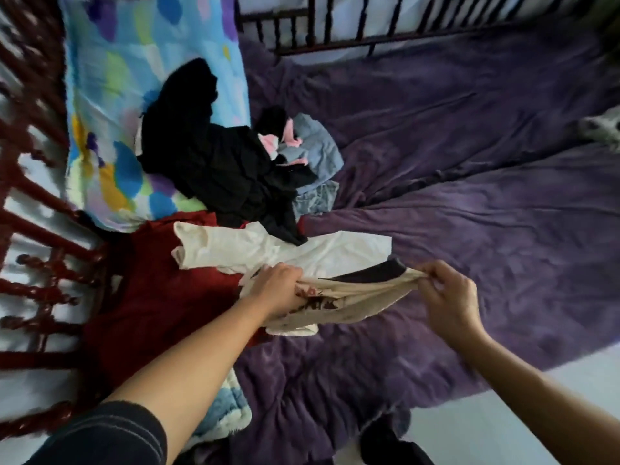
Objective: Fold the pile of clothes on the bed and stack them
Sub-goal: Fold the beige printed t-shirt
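Clothes pile sits unfolded at mid-left of the bed in the head view. It is mostly black items heaped partly on a patterned pillow, w/ pink and blue garments tangled at its right edge. A white top and a red garment lie loose nearer the person, also not folded.

Left hand has its fingers curled tight round one end of a cream printed shirt. Right hand pinches the other end, so the shirt hangs stretched btwn them, just above the purple blanket.

No folded stack in sight, so prob. early on, w/ most of the work left.

Surface is soft and rumpled, creased all over. Dark red wooden bed rails run along the left and top, and pale floor shows bottom right. A small pale object at the far right edge is too blurred to tell.
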The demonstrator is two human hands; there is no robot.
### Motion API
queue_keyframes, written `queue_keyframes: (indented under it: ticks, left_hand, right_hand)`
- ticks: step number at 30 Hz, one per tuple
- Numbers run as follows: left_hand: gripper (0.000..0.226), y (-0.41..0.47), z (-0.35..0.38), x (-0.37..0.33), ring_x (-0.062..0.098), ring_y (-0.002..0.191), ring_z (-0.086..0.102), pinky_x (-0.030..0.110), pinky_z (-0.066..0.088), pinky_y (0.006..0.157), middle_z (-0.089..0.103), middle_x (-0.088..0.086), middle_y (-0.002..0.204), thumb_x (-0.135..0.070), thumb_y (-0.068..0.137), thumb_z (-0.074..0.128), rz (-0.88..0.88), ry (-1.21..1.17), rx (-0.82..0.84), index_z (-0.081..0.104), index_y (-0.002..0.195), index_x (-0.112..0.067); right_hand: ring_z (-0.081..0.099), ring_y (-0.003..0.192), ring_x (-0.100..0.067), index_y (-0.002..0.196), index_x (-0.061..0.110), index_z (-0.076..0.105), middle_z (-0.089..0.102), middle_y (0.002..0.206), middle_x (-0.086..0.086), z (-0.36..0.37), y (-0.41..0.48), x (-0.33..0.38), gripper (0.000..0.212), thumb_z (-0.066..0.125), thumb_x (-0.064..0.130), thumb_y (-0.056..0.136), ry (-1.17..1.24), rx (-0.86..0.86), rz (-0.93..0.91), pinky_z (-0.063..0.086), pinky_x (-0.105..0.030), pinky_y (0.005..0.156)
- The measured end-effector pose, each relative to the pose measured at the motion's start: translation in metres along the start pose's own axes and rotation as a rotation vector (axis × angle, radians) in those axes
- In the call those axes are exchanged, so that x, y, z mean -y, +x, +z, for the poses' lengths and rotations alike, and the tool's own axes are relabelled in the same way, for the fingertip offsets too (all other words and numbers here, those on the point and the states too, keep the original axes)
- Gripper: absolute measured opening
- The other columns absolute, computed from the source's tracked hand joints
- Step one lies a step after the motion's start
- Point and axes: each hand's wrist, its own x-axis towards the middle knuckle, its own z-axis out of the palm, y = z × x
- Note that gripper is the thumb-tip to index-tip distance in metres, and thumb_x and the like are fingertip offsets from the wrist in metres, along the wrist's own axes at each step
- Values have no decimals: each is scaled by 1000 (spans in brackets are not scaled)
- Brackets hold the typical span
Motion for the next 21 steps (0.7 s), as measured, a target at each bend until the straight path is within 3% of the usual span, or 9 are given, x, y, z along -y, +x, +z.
queue_keyframes:
  ticks: [3, 7, 10, 13, 16, 18, 21]
  left_hand:
    - [44, 9, -23, -51, 22, 80, 53, 33, 38, 63, 52, -3, 77, -58, 70, 71, 11, -161, 41, 42, 64, -24]
    - [41, 21, -49, -131, 19, 65, 52, 29, 33, 53, 49, -7, 65, -50, 66, 76, 59, -154, 116, 45, 62, -24]
    - [39, 26, -57, -201, 9, 64, 57, 25, 37, 52, 58, -11, 69, -51, 59, 82, 107, -164, 150, 53, 67, -26]
    - [48, 28, -60, -269, 6, 72, 62, 21, 46, 62, 66, -10, 78, -54, 55, 85, 110, -363, 175, 61, 84, -23]
    - [42, 34, -69, -327, 6, 74, 62, 20, 47, 65, 66, -8, 84, -50, 74, 74, 88, -536, 164, 66, 96, -15]
    - [30, 39, -80, -354, 12, 68, 55, 28, 40, 63, 61, -3, 74, -39, 75, 71, 92, -469, 139, 67, 83, -10]
    - [20, 45, -105, -390, 18, 71, 58, 29, 37, 61, 61, 1, 69, -31, 73, 73, 150, 1, -41, 60, 62, -19]
  right_hand:
    - [54, 56, 2, 69, 33, 59, 62, 62, 15, -55, -9, -10, 32, 57, 4, 81, 45, -119, 49, 37, -9, 49]
    - [46, 51, 0, 60, 31, 51, 50, 53, 11, -130, -13, -37, 40, 52, -5, 77, 102, -238, 84, 32, -13, 46]
    - [41, 50, -2, 60, 20, 53, 47, 51, 11, -190, -12, -66, 27, 46, 1, 77, 200, -280, 146, 34, -22, 49]
    - [38, 54, -3, 67, 5, 56, 47, 59, 8, -249, -10, -95, 21, 41, 17, 76, 296, -239, 193, 30, -20, 48]
    - [44, 61, -8, 77, 4, 62, 50, 65, 6, -306, -16, -120, 30, 63, 33, 84, 247, -111, 256, 34, -24, 52]
    - [46, 55, -6, 72, 8, 64, 50, 61, 8, -337, -21, -131, 37, 75, 43, 74, 135, 8, 275, 36, -24, 50]
    - [40, 56, -13, 60, 5, 53, 43, 59, 0, -374, -17, -134, 43, 77, 37, 76, 27, 44, 218, 29, -29, 53]
